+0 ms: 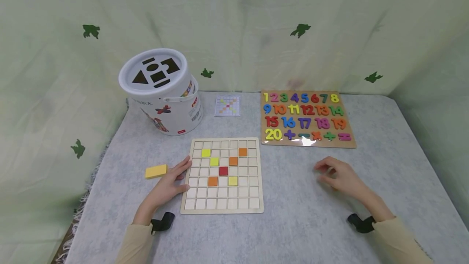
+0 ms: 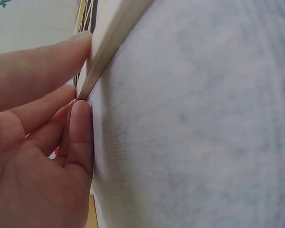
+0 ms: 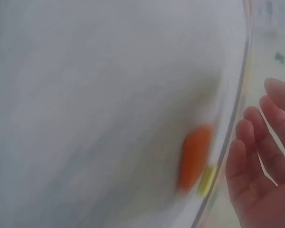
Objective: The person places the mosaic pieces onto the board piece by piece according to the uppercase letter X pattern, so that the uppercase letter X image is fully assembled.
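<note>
A wooden grid board [image 1: 222, 203] lies flat in front of me. Set in its cells are a red tile [image 1: 223, 170], several orange tiles such as the one at upper right [image 1: 243, 152], and several yellow tiles like the one at upper left [image 1: 206, 153]. My left hand [image 1: 169, 183] touches the board's left edge with thumb and fingertips. To the right of the board, my right hand [image 1: 342, 177] hovers with loosely bent fingers and nothing visible in them. Near it in the right wrist view are a blurred orange block [image 3: 196, 157] and a yellow one [image 3: 207, 180], mostly hidden in the head view.
A yellow block [image 1: 156, 171] lies beside my left hand. Behind it stands a white bucket [image 1: 176, 119] with a shape-sorter lid. A small pattern card [image 1: 227, 106] lies behind the board, and a number puzzle [image 1: 307, 141] at the back right.
</note>
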A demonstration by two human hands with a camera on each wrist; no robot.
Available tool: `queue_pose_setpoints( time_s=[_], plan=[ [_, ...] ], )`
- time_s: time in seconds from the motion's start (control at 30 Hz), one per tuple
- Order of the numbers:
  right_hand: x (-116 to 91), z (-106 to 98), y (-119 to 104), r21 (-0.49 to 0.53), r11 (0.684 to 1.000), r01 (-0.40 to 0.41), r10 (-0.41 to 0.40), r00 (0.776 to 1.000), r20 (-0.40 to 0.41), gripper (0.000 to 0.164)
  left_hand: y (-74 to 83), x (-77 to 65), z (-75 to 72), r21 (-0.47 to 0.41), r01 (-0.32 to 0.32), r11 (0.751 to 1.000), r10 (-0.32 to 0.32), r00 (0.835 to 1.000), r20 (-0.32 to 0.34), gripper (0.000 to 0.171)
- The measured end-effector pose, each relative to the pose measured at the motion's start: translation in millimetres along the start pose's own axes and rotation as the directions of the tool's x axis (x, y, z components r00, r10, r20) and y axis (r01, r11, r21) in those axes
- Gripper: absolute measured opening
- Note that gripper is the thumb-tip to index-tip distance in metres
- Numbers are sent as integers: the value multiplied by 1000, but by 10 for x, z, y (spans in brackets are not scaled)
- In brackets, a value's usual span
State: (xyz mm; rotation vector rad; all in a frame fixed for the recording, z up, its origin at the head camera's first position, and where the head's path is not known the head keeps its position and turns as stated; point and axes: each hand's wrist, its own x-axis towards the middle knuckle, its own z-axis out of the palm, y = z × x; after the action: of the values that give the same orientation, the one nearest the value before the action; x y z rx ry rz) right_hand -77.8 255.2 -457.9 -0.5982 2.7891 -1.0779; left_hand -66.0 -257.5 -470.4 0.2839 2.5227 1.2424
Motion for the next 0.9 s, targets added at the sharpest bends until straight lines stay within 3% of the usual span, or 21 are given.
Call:
queue_pose_setpoints(
  time_s=[0.17,0.33,0.53,0.9],
  plan=[
    [-236,-157,168,-50,998,-25,24,1000,-13,21,0,-2,-2,2,-4,1000,4,1000,2,75],
    [-332,-198,238,-43,994,-96,98,994,56,25,6,-9,-4,1,-2,1000,2,1000,3,76],
    [-318,-169,256,-75,992,-100,105,992,66,31,1,-13,-7,9,-3,1000,3,1000,0,76],
    [-189,-51,154,-100,990,-96,103,993,62,25,1,-3,-1,6,-3,1000,3,1000,6,75]
  ],
)
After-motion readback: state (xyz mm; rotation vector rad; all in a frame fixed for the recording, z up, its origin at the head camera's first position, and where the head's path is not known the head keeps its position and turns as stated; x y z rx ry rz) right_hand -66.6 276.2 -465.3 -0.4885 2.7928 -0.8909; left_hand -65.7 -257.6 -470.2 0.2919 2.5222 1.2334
